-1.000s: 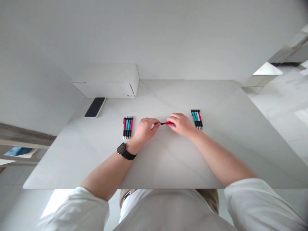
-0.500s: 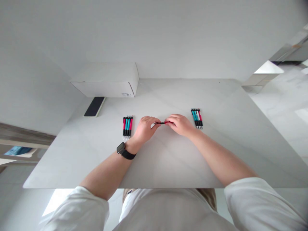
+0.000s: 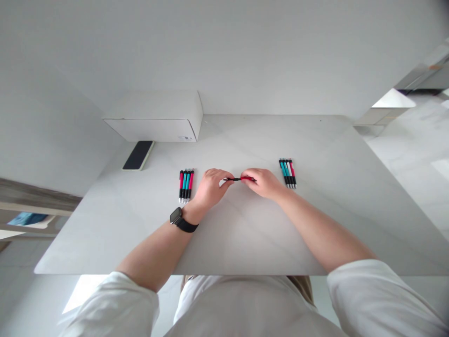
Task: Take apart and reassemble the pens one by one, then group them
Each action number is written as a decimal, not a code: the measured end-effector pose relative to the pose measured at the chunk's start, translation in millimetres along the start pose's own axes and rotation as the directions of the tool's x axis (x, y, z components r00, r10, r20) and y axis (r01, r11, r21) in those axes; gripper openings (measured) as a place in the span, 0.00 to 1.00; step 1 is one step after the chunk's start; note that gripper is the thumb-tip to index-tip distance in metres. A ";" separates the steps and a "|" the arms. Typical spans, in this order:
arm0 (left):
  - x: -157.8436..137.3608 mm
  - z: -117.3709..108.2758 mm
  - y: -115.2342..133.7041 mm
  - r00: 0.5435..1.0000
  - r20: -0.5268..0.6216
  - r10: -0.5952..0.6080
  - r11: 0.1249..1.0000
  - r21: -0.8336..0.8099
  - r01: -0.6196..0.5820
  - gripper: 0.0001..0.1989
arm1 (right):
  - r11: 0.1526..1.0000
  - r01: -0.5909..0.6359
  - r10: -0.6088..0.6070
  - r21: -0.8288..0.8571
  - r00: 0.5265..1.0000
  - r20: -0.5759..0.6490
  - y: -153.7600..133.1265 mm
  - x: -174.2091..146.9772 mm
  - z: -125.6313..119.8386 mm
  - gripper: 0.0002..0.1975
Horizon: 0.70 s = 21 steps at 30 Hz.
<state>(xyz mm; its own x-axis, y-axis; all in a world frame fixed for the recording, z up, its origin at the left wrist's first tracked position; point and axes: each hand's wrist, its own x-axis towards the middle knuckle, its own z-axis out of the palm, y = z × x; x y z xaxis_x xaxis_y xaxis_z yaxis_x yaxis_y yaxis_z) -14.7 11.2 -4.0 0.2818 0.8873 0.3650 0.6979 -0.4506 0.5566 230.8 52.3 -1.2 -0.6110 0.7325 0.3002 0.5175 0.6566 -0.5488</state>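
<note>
A red and black pen (image 3: 237,179) lies level between my two hands, over the middle of the white table. My left hand (image 3: 211,186) pinches its black grip end, with the silver tip showing by the fingers. My right hand (image 3: 260,181) is closed on the red barrel end, part of which the fingers hide. Left of my left hand, several red and teal pens (image 3: 186,186) lie side by side. Beyond my right hand is another row of several pens (image 3: 287,173), in teal, white and red with black grips.
A white box (image 3: 150,130) stands at the back left against the wall. In front of it lies a dark-screened phone (image 3: 138,155). The white table (image 3: 245,243) has its front edge close to my body. A black watch (image 3: 177,216) is on my left wrist.
Both hands keep their hold on the pen. The fingers of my right hand have shifted slightly, and more of the red barrel shows.
</note>
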 end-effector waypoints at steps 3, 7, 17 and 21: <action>0.5 -0.6 0.5 1.000 -0.002 -0.001 1.000 0.000 0.001 0.05 | 1.000 0.015 -0.015 -0.011 1.000 -0.002 0.1 0.1 -0.4 0.05; 0.6 -0.3 1.2 1.000 0.000 0.005 1.000 -0.003 -0.005 0.06 | 0.999 0.036 -0.036 -0.031 0.999 0.000 2.4 0.8 0.5 0.03; 0.3 0.0 2.7 1.000 0.002 0.012 1.000 -0.017 -0.012 0.06 | 0.999 0.036 -0.037 -0.022 0.999 -0.038 1.0 0.8 0.9 0.02; 0.6 -0.3 2.9 1.000 -0.001 0.013 1.000 -0.016 -0.014 0.06 | 0.999 0.031 -0.032 -0.028 0.999 -0.031 1.0 0.4 0.6 0.07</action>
<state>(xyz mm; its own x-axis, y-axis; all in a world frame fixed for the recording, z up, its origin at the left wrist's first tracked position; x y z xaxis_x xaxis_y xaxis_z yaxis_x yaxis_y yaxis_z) -12.7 10.4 -1.9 0.2902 0.8810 0.3736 0.6835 -0.4641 0.5634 230.7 53.2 -2.1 -0.6083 0.7166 0.3413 0.5153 0.6836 -0.5169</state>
